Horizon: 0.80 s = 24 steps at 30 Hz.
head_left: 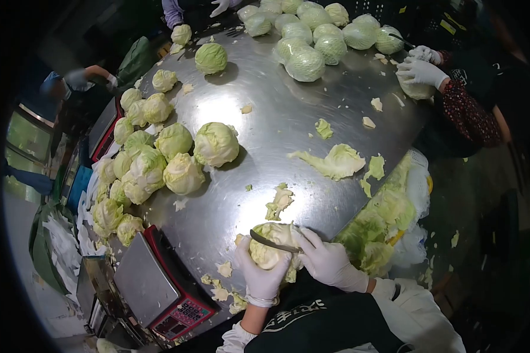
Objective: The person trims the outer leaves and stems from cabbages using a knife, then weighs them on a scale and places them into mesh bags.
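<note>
At the near edge of the metal table, my gloved left hand (261,274) is wrapped round the lower left side of a cabbage (266,256). My gloved right hand (324,257) grips the handle of a knife (273,243) at the cabbage's right side. The dark curved blade lies across the face of the cabbage, its tip pointing up and left. Just above is a torn leaf piece (280,202). Small trimmings (224,269) lie to the left of my left hand.
Many cabbages (150,167) crowd the left side, with a red scale (153,282) below them. Wrapped cabbages (305,63) stand at the far side. Loose leaves (335,162) lie at centre right. A bag of leaves (388,215) is beyond the right edge. Co-workers' gloved hands (421,73) are at upper right.
</note>
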Motion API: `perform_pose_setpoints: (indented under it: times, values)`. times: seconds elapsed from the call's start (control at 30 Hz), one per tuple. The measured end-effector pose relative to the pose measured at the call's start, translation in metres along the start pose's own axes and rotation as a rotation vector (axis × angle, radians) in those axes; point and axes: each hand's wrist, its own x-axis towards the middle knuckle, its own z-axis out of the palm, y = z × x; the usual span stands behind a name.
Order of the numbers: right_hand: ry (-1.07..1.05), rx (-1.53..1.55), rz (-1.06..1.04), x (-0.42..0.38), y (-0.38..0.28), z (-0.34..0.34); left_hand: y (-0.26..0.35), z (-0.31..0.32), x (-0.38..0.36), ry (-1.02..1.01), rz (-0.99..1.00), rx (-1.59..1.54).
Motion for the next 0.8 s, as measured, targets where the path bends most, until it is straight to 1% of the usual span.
perform_pose_setpoints:
  times: [0.07,0.1,0.17,0.2,0.27,0.3,0.37,0.4,0.47,0.5,0.57,0.6,0.67,0.7,0.73,0.77,0.8]
  values:
    - [0.046,-0.056,-0.054,0.006,0.000,-0.001,-0.003,0.002,0.000,0.025,-0.075,-0.075]
    - [0.043,-0.057,-0.049,0.012,0.002,-0.002,0.001,0.003,-0.003,0.020,-0.079,-0.076]
    - [-0.013,0.079,0.235,0.031,0.013,-0.008,0.019,0.007,-0.014,0.046,0.117,0.202]
    - [-0.009,0.077,0.235,0.043,0.024,-0.007,0.028,0.010,-0.019,0.033,0.289,0.341]
    - [-0.032,0.154,0.271,0.059,0.049,0.005,0.010,0.007,-0.016,0.003,0.208,0.210]
    - [-0.024,0.151,0.268,0.059,0.057,0.007,-0.005,-0.001,-0.011,0.006,0.217,0.208]
    - [-0.017,0.280,0.389,0.058,0.077,0.011,-0.036,-0.027,0.000,-0.136,-0.007,-0.262]
    - [-0.022,0.285,0.374,0.053,0.088,0.021,-0.027,-0.044,0.000,-0.209,-0.098,-0.374]
    - [0.048,0.409,0.564,0.041,0.111,0.035,-0.035,-0.059,-0.011,-0.173,-0.313,-0.619]
    - [0.036,0.415,0.554,0.038,0.122,0.032,-0.044,-0.061,-0.020,-0.157,-0.317,-0.613]
    - [0.266,0.249,0.566,0.033,0.134,0.028,-0.066,-0.059,-0.034,-0.018,-0.406,-0.942]
    - [0.262,0.253,0.561,0.036,0.118,0.016,-0.067,-0.058,-0.033,-0.011,-0.407,-0.940]
    - [0.246,0.278,0.537,0.033,0.081,-0.006,-0.065,-0.052,-0.029,-0.017,-0.338,-0.790]
    - [0.309,0.220,0.391,0.031,0.071,-0.004,-0.055,-0.051,-0.020,-0.011,-0.338,-0.796]
    - [0.305,0.216,0.383,0.030,0.062,-0.008,-0.044,-0.052,-0.009,-0.046,-0.278,-0.648]
    - [0.169,0.290,0.271,0.031,0.046,-0.019,-0.035,-0.052,0.000,-0.079,-0.219,-0.497]
    - [0.034,0.364,0.161,0.030,0.032,-0.026,-0.036,-0.049,0.007,-0.073,-0.220,-0.498]
